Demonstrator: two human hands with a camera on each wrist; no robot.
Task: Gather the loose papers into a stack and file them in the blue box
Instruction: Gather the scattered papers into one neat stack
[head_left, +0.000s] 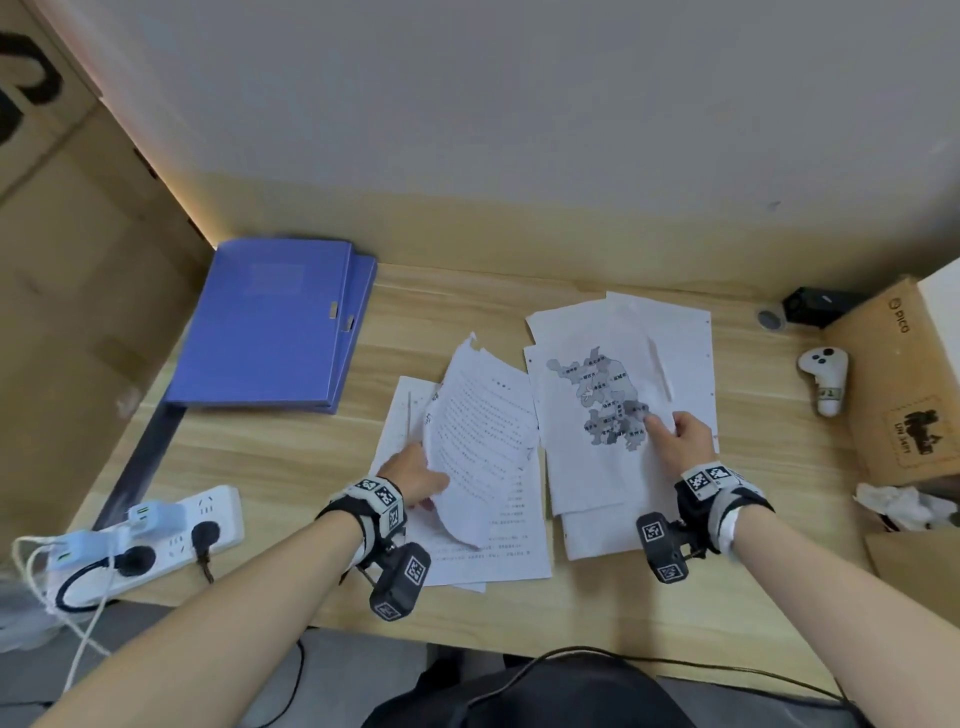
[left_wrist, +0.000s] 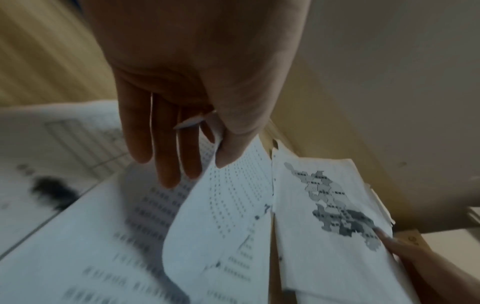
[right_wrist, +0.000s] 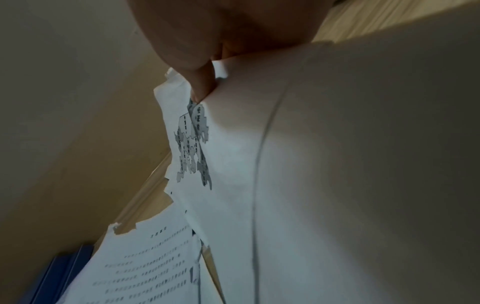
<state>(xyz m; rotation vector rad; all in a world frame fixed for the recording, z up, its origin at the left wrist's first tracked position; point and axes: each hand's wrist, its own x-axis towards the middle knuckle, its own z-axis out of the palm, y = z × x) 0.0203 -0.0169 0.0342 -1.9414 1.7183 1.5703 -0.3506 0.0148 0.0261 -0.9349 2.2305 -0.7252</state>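
Plainly, two separate heaps of paper were seen on the wooden desk (head_left: 675, 613), side by side with a narrow strip of bare wood between them. The text sheet (head_left: 478, 436) on top of the left heap was pinched at its near-left edge by the left hand (head_left: 415, 475), thumb above and fingers beneath, so that the sheet was curled up off the pages under it. The map sheet (head_left: 597, 415) on top of the right heap was pinched at its right edge by the right hand (head_left: 680, 436); the thumb was laid on the printed face and the other fingers were tucked under, as shown in the right wrist view.

Both heaps were laid with their long axis running near to far, roughly parallel, though the right heap was fanned at its far end. The gap to be closed was judged to run left to right, so each hand was set at the outer side of its own heap and the other heap lay inward from its fingers.

The blue box (head_left: 270, 322) was found at the far left of the desk, shut and flat, well apart from the papers. The left hand was judged the nearer to it. Nothing had yet been stacked or filed.
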